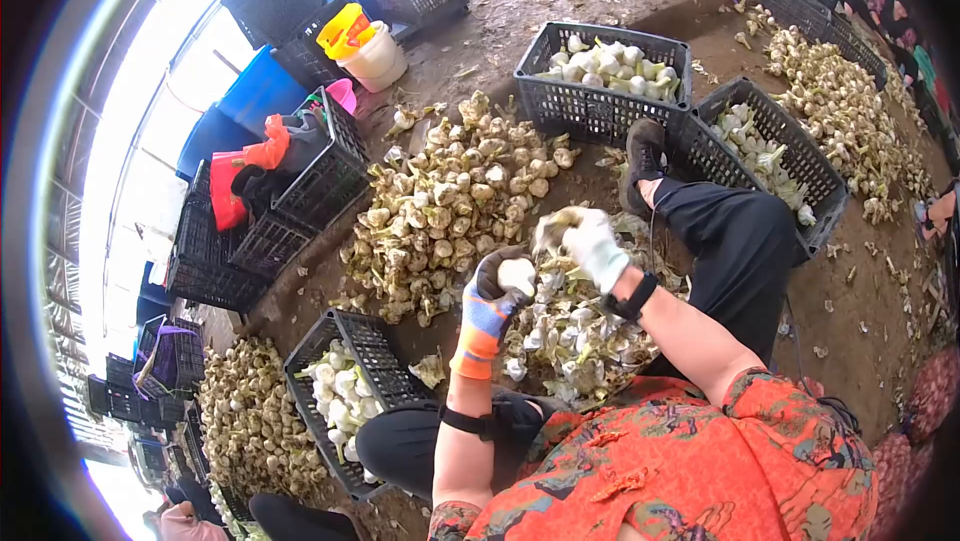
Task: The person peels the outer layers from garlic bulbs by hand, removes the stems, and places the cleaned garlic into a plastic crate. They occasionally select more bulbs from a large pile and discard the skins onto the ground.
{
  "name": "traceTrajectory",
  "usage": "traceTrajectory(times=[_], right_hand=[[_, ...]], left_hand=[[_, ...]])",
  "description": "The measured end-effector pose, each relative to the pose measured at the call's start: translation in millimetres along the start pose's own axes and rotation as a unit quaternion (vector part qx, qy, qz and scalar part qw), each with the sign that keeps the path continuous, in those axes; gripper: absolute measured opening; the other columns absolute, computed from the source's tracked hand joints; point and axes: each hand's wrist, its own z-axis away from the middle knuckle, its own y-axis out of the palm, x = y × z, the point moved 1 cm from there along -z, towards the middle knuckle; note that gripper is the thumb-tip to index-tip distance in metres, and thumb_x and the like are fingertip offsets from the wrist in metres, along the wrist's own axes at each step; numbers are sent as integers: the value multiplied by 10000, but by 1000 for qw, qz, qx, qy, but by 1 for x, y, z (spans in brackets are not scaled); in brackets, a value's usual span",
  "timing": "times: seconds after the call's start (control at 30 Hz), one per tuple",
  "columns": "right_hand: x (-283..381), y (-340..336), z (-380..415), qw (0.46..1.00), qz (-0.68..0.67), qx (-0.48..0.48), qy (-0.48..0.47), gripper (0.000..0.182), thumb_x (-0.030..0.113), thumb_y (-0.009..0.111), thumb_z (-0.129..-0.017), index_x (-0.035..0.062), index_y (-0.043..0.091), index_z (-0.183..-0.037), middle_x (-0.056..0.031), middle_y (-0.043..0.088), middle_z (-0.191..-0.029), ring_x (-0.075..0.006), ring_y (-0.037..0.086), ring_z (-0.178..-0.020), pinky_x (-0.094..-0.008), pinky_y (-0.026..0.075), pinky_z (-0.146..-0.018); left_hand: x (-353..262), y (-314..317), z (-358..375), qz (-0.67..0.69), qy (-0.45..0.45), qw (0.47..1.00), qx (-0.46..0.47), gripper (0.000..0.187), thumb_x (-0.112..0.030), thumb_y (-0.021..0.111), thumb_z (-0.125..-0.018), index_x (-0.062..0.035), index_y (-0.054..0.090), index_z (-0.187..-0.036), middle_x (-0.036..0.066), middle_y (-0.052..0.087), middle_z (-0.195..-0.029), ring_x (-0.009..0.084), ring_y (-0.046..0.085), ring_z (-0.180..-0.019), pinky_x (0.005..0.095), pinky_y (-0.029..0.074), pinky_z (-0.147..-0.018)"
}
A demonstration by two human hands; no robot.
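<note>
My left hand (487,303), in an orange and blue glove with a dark palm, is closed around a white garlic bulb (517,277). Just right of it, my right hand (592,244) wears a whitish glove. Its fingertips are smeared by motion, so I cannot make out whether they hold anything. Below both hands, between my legs, lies a heap of loose garlic skins (575,336). In front of my left hand is a large pile of unpeeled, brownish garlic bulbs (440,211).
Black crates of pale garlic stand ahead (600,106), at right (775,146) and beside my left knee (345,391). More garlic piles lie at far left (262,416) and right (835,106). Stacked crates (320,166) and a white bucket (375,59) are at back left. Another person's dark-clothed leg (300,518) shows at lower left.
</note>
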Motion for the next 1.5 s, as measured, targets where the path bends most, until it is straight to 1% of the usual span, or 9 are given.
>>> traceTrajectory(times=[0.17,0.3,0.53,0.77,0.83,1.13,1.3,1.4,1.5], right_hand=[[6,-20,-2,865,488,107,-39,458,289,687,-761,47,612,-1143,-244,554,-1127,-370,521,-1084,-426,449,-871],[59,17,20,931,259,250,-52,326,224,649,-763,30,666,-1024,-207,644,-926,-334,620,-894,-398,487,-787],[60,18,18,824,460,257,-208,193,111,546,-721,-8,597,-863,-206,609,-852,-383,591,-807,-444,467,-721],[27,16,30,919,321,77,-216,213,136,576,-737,-18,554,-882,-232,579,-849,-416,558,-811,-458,441,-717],[31,26,32,932,310,115,-149,211,134,589,-740,-11,557,-889,-235,571,-842,-409,560,-816,-451,442,-718],[-42,67,5,959,270,81,-23,162,143,567,-768,-10,564,-822,-246,576,-811,-433,549,-818,-447,447,-720],[-105,68,-4,937,-87,112,318,236,136,557,-842,-8,586,-1026,-89,633,-901,-150,605,-727,-288,506,-573],[-50,97,9,905,-195,240,293,476,136,631,-829,10,477,-1262,-79,588,-1159,-155,609,-911,-284,536,-686],[-76,122,12,954,-84,185,219,332,27,643,-785,-12,602,-1112,-59,661,-969,-132,624,-828,-267,511,-706]], left_hand=[[-4,-2,5,-121,36,992,-13,766,-77,777,-705,-6,381,-1357,76,548,-1192,138,549,-1022,260,477,-849],[11,1,-3,-226,70,972,5,778,40,722,-714,-11,331,-1385,113,481,-1302,181,492,-1159,298,408,-979],[5,22,-4,-190,57,980,15,834,-25,762,-697,-26,303,-1394,97,462,-1308,199,479,-1162,319,408,-986],[22,2,-3,35,80,988,-130,450,24,671,-796,-28,488,-1204,92,595,-1105,185,605,-959,308,540,-795],[26,2,0,41,49,967,-245,353,-20,659,-830,-9,542,-1163,117,622,-1073,203,614,-960,317,548,-787],[33,-43,16,235,69,954,-170,366,-164,628,-878,12,555,-1191,146,600,-1166,274,590,-1051,423,503,-917],[24,-78,30,312,87,929,-179,370,-183,611,-889,-20,541,-1213,129,590,-1185,257,587,-1064,385,486,-947],[48,-103,39,224,77,943,-232,349,-182,601,-898,-15,550,-1200,127,563,-1233,230,562,-1097,350,471,-947],[53,-105,40,80,53,954,-283,375,-215,624,-887,-10,555,-1194,130,523,-1297,212,557,-1098,308,460,-943]])
